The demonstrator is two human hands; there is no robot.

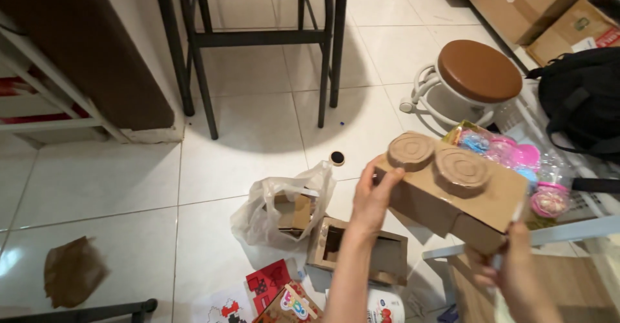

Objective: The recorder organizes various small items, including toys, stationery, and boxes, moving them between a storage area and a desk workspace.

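Note:
I hold a brown cardboard block (452, 197) shaped like a big toy brick, with two round cardboard studs (436, 158) on its top. My left hand (373, 197) grips its left end, fingers wrapped over the edge. My right hand (510, 265) grips its lower right corner and also holds a thin white stick-like thing. Below the block an open cardboard box (358, 249) with a square cut-out lies on the white tiled floor (245, 149).
A clear plastic bag (284, 210) with cardboard pieces lies left of the box. Colourful printed sheets (271, 294) lie near my arm. A brown round stool (478, 71), a black backpack (581, 100), a bag of pink toys (516, 161), a chair (258, 39) and a crumpled brown paper (71, 271) surround me.

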